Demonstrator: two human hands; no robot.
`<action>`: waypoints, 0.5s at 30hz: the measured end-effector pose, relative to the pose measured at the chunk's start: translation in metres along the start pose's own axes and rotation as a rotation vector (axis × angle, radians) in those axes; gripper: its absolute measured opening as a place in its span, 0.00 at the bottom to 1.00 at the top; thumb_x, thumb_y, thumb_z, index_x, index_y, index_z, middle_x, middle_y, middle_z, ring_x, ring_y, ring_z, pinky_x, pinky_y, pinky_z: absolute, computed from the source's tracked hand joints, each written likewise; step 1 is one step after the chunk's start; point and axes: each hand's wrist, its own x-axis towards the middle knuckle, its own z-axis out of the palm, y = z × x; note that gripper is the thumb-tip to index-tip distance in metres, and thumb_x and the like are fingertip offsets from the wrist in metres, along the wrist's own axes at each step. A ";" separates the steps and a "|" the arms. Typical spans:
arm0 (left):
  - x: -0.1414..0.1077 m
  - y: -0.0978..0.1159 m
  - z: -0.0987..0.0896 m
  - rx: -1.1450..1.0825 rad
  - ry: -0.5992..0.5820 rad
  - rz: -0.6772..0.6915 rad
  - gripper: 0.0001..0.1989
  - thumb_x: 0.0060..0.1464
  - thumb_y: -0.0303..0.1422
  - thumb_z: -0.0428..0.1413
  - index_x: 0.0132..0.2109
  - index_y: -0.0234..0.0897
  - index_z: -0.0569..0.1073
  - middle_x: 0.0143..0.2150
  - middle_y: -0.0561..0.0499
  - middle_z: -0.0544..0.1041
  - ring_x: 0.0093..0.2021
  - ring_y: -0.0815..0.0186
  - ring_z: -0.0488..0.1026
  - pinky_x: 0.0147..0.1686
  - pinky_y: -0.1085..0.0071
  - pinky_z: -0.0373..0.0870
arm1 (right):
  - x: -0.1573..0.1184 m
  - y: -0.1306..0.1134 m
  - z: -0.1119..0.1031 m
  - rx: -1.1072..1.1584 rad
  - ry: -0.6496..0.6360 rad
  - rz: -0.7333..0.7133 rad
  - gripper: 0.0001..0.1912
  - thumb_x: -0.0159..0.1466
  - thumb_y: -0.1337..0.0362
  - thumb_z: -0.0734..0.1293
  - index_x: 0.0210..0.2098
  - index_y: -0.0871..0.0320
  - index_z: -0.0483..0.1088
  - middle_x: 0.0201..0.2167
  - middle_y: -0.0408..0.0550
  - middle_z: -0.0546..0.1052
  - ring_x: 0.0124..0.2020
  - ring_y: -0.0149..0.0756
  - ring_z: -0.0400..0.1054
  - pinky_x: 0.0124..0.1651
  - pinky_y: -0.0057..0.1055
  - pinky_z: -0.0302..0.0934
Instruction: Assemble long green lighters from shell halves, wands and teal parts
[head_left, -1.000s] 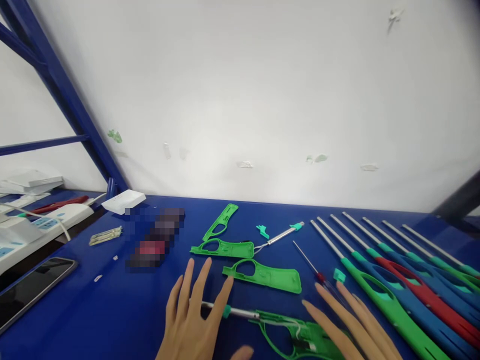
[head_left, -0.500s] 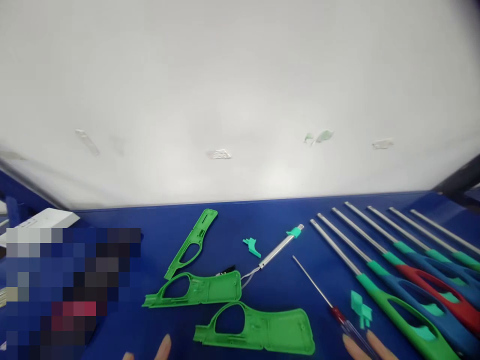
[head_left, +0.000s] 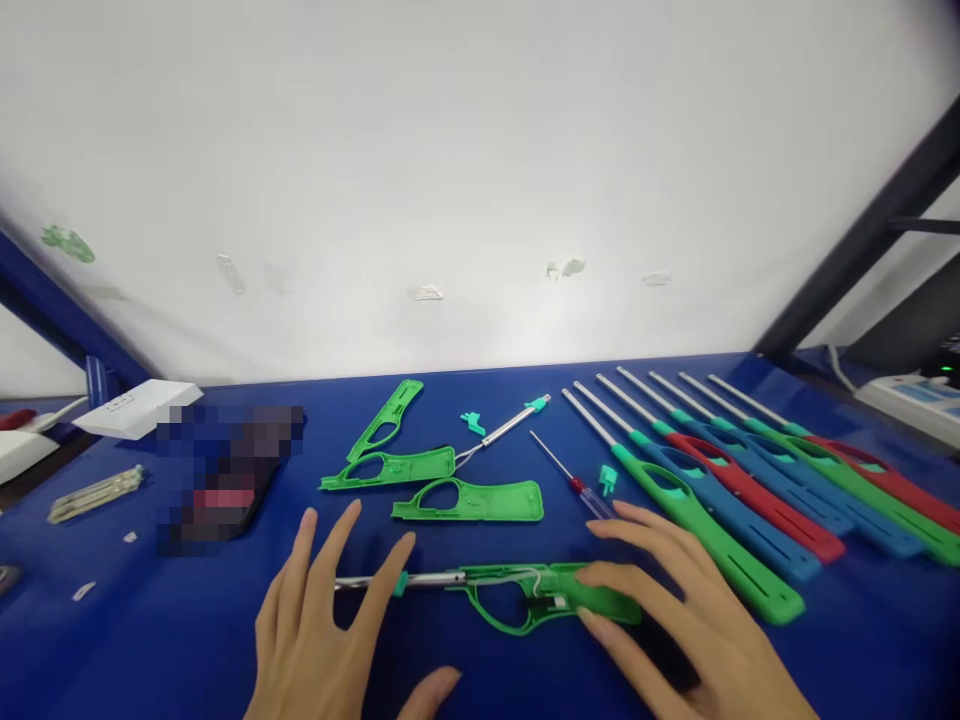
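Note:
A green lighter half-shell (head_left: 517,625) with a metal tube and white wire lies near the front. My left hand (head_left: 337,620) is open over its tube, fingers spread. My right hand (head_left: 675,610) has its thumb and fingers around the shell's wide right end. Behind lie three green shell pieces (head_left: 472,500), (head_left: 405,467), (head_left: 385,420). A teal trigger piece (head_left: 472,422) and a metal tube with wires (head_left: 510,425) are at the back middle. The screwdriver (head_left: 577,484) and a small teal part (head_left: 608,479) sit beyond my right hand.
Assembled lighters in green, blue and red (head_left: 739,490) line the right side. On the left are a blurred-out dark object (head_left: 255,470), a white box (head_left: 139,408) and a pale bundle (head_left: 97,494). A power strip (head_left: 915,395) stands at far right.
The view has widened and shifted, bringing the front half-shell and more of the table into sight. Both hands, earlier only fingertips at the lower edge, now show over the front half-shell.

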 end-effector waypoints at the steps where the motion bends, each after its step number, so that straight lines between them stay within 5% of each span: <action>1: 0.001 0.001 -0.003 -0.002 0.010 0.009 0.30 0.67 0.43 0.54 0.72 0.50 0.58 0.77 0.35 0.52 0.78 0.30 0.45 0.60 0.24 0.65 | -0.001 0.000 0.000 0.010 -0.019 -0.002 0.08 0.73 0.57 0.68 0.50 0.47 0.76 0.57 0.47 0.76 0.65 0.46 0.68 0.60 0.38 0.74; 9: 0.020 0.015 -0.022 -0.153 0.046 0.120 0.20 0.68 0.25 0.53 0.63 0.45 0.69 0.74 0.38 0.56 0.78 0.38 0.46 0.65 0.27 0.60 | -0.001 -0.010 -0.002 0.114 -0.138 -0.013 0.10 0.75 0.60 0.67 0.55 0.47 0.73 0.47 0.44 0.79 0.49 0.40 0.74 0.54 0.41 0.69; 12: 0.055 0.013 -0.029 -0.198 0.060 0.176 0.16 0.69 0.24 0.51 0.58 0.44 0.74 0.69 0.41 0.62 0.76 0.44 0.51 0.68 0.34 0.59 | 0.008 -0.018 -0.003 0.156 -0.158 -0.036 0.08 0.76 0.64 0.65 0.52 0.47 0.74 0.46 0.41 0.80 0.47 0.37 0.75 0.53 0.41 0.66; 15: 0.107 0.008 -0.027 -0.226 -0.012 0.252 0.11 0.69 0.29 0.56 0.56 0.38 0.76 0.64 0.43 0.71 0.67 0.49 0.67 0.63 0.43 0.70 | 0.017 -0.025 -0.002 0.187 -0.150 -0.058 0.08 0.77 0.67 0.64 0.49 0.49 0.74 0.46 0.41 0.80 0.44 0.36 0.76 0.51 0.42 0.66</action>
